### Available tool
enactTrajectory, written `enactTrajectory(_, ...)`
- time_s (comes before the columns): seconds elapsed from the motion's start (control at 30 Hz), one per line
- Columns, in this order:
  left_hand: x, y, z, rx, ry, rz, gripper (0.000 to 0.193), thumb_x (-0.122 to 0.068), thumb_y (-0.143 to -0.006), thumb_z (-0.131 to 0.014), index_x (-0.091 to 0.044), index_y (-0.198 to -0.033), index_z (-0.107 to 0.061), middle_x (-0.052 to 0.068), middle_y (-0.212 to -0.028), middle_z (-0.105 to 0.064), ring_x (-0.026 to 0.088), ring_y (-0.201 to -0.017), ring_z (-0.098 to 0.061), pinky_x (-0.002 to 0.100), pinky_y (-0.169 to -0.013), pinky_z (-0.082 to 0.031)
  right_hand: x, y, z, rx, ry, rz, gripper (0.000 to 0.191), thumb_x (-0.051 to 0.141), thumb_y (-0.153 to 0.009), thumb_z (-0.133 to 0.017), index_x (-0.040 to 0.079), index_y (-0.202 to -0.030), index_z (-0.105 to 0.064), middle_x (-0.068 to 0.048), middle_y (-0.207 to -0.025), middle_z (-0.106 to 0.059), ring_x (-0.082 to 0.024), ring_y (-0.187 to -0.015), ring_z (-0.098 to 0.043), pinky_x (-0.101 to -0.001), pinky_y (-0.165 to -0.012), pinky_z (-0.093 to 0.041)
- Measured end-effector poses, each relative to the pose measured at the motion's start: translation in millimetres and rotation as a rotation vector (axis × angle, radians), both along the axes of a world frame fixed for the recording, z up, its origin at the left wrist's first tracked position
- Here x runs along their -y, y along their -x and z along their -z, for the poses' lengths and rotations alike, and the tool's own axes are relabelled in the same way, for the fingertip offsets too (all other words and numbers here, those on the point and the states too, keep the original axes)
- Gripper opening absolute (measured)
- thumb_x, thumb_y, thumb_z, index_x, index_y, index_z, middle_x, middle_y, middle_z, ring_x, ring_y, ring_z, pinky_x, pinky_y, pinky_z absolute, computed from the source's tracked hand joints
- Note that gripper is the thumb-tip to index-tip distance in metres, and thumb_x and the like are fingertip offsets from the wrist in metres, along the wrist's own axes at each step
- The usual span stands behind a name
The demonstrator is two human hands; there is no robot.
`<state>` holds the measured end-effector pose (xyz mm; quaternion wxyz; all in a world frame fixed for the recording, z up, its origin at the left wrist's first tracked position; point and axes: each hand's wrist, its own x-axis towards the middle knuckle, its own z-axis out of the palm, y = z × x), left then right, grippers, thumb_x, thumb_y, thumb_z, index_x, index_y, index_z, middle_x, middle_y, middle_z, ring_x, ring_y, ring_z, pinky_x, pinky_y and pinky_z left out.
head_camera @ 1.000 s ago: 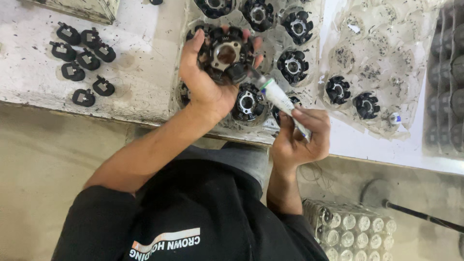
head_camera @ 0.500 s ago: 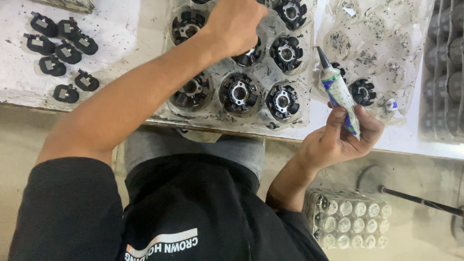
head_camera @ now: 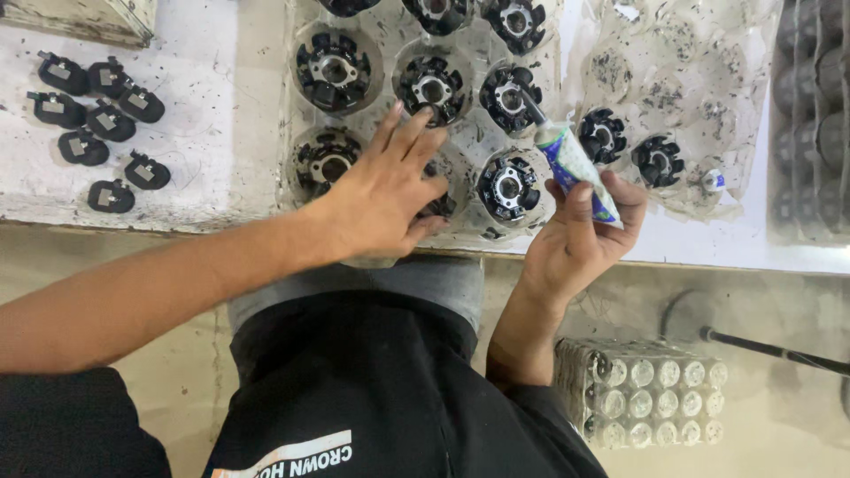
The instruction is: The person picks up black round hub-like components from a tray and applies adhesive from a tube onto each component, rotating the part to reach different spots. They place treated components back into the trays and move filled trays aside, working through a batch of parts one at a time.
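Two hands: left (head_camera: 385,199) flat, released on tray (head_camera: 297,115); right (head_camera: 575,239) grasping tube (head_camera: 575,168).

A white, speckled and grimy surface (head_camera: 221,106) ran across the top of the view, its worn front edge facing a dusty tan concrete floor (head_camera: 159,265) below. On the floor lay a thin dark rod (head_camera: 779,351) at the right. The light was flat and even, casting soft shadows
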<state>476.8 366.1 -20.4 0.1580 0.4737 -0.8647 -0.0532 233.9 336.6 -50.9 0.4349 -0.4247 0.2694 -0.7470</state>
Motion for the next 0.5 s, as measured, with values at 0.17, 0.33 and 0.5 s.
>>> enactTrajectory(0.17,-23.2,-22.1,-12.5,-0.663,-0.339,-0.075,0.040,-0.043,-0.096,-0.070,-0.008,-0.114,-0.063,0.023,-0.128,-0.057,0.040,-0.123,-0.056,0.053,-0.106,-0.048,0.4,2.6,-0.2,0.113,-0.092,-0.059,0.026,0.001,-0.103,-0.071,0.002,-0.125,-0.057,-0.014,-0.112,-0.068,-0.028,-0.095,-0.072,-0.0404,-0.086,-0.062)
enactTrajectory(0.33,-7.8,-42.6,-16.5,-1.777,-0.510,0.165,0.037,-0.029,-0.097,-0.076,-0.010,-0.123,-0.058,0.014,-0.120,-0.065,0.034,-0.111,-0.063,0.053,-0.096,-0.055,13.1,-7.1,4.3,0.189,-0.131,-0.243,0.031,0.004,-0.100,-0.074,0.005,-0.125,-0.056,-0.015,-0.117,-0.067,-0.029,-0.103,-0.071,-0.0412,-0.094,-0.061)
enactTrajectory(0.5,12.2,-57.1,-27.9,-2.243,-0.278,0.217,0.054,-0.036,-0.093,-0.076,-0.013,-0.136,-0.051,0.008,-0.136,-0.057,0.028,-0.132,-0.063,0.037,-0.107,-0.057,6.0,-40.0,3.8,0.074,-0.032,-0.284,0.035,0.001,-0.094,-0.078,0.004,-0.121,-0.057,-0.013,-0.121,-0.066,-0.027,-0.105,-0.071,-0.0434,-0.092,-0.062)
